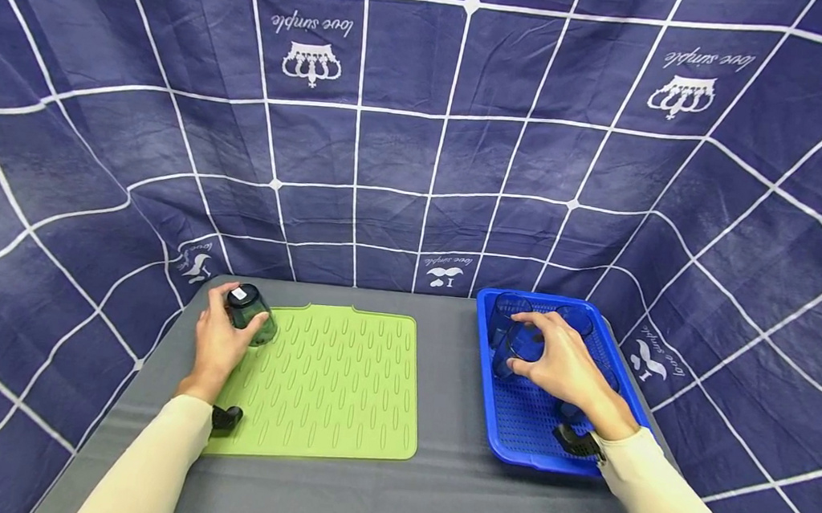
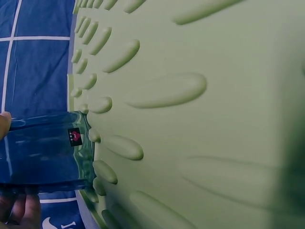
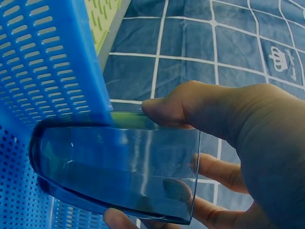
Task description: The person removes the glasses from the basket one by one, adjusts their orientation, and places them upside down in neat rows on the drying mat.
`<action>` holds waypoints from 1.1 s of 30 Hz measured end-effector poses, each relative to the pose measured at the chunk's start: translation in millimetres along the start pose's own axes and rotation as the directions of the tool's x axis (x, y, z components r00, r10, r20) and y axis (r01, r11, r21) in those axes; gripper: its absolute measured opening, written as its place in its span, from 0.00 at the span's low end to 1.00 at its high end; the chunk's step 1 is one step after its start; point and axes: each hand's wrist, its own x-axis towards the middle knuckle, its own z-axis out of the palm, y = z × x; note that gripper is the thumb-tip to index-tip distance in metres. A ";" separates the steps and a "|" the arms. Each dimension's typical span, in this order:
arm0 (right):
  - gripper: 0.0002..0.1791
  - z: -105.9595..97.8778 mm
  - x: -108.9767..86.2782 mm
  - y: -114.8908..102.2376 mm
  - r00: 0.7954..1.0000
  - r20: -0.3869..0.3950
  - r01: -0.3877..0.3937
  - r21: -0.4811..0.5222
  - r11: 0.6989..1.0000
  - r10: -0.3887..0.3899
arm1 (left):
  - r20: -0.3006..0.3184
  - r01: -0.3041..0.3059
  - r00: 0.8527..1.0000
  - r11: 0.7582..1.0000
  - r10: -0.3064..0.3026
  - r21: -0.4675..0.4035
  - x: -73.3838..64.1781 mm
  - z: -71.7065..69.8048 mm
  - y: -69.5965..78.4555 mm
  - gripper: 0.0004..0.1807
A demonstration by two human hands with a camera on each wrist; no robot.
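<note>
At the mat's far left corner, my left hand (image 1: 219, 344) grips a dark blue-tinted drinking glass (image 1: 256, 317), thumb on one side and fingers on the other. That glass is upside down, a white label on its raised base, its lower end right at the green ribbed mat (image 1: 343, 380). A small dark sticker (image 2: 75, 137) shows on its side in the left wrist view. Inside the blue basket (image 1: 497, 432), my right hand (image 1: 567, 364) holds a clear blue drinking glass (image 3: 119, 162) near its rim, between thumb and fingers. Its base points down toward the basket floor.
More blue glasses stand in the basket: one behind the held glass (image 1: 510, 303), another at the far right (image 1: 577, 318), with others partly hidden under my right forearm. A grey-covered table (image 1: 448, 372) lies between mat and basket. Blue checked cloth (image 1: 405, 151) hangs around the back and sides.
</note>
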 end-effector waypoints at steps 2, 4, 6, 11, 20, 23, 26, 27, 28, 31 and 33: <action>0.40 -1.7 -0.5 -1.6 1.000 -0.001 -0.001 0.003 1.000 0.001 | 0.001 0.000 1.000 1.000 0.000 0.000 0.0 -0.6 1.4 0.44; 0.40 -4.0 -1.1 -3.5 1.000 -0.004 0.000 0.005 1.000 0.000 | 0.003 0.001 1.000 1.000 -0.001 -0.001 -0.1 -1.3 3.1 0.44; 0.40 -6.8 -1.7 -5.5 1.000 -0.008 0.001 0.009 1.000 -0.001 | 0.010 0.007 1.000 1.000 -0.007 0.000 0.1 -2.2 5.3 0.44; 0.40 -12.6 -1.6 -9.4 0.999 -0.032 0.015 0.008 1.000 -0.015 | 0.020 0.021 1.000 1.000 -0.021 0.001 0.3 -2.4 7.4 0.44; 0.40 -20.3 -3.7 -19.2 0.997 -0.066 0.038 0.004 0.999 -0.038 | 0.019 0.017 1.000 1.000 -0.017 0.005 -1.7 -1.1 6.7 0.45; 0.40 -23.2 -4.2 -24.2 0.997 -0.070 0.044 0.010 0.999 -0.043 | 0.018 0.020 1.000 1.000 -0.020 0.003 -1.8 -0.7 6.3 0.45; 0.40 -26.2 -4.9 -28.6 0.996 -0.076 0.051 0.011 0.999 -0.050 | 0.023 0.030 0.999 1.000 -0.030 0.007 -1.9 -0.8 6.7 0.45; 0.40 -27.1 -5.0 -29.8 0.995 -0.080 0.053 0.011 0.999 -0.052 | 0.027 0.033 0.999 0.999 -0.033 0.008 -1.9 -1.0 6.9 0.45; 0.40 -28.0 -5.2 -30.9 0.995 -0.084 0.055 0.012 0.998 -0.053 | 0.032 0.037 0.999 0.999 -0.037 0.010 -2.1 -1.2 7.2 0.45; 0.41 -30.2 -5.3 -34.4 0.994 -0.095 0.063 0.015 0.998 -0.061 | 0.043 0.049 0.998 0.999 -0.050 0.019 -3.0 -2.3 8.2 0.45; 0.41 -31.2 -5.4 -36.7 0.993 -0.098 0.067 0.020 0.998 -0.065 | 0.048 0.058 0.997 0.998 -0.059 0.023 -3.8 -3.1 8.8 0.45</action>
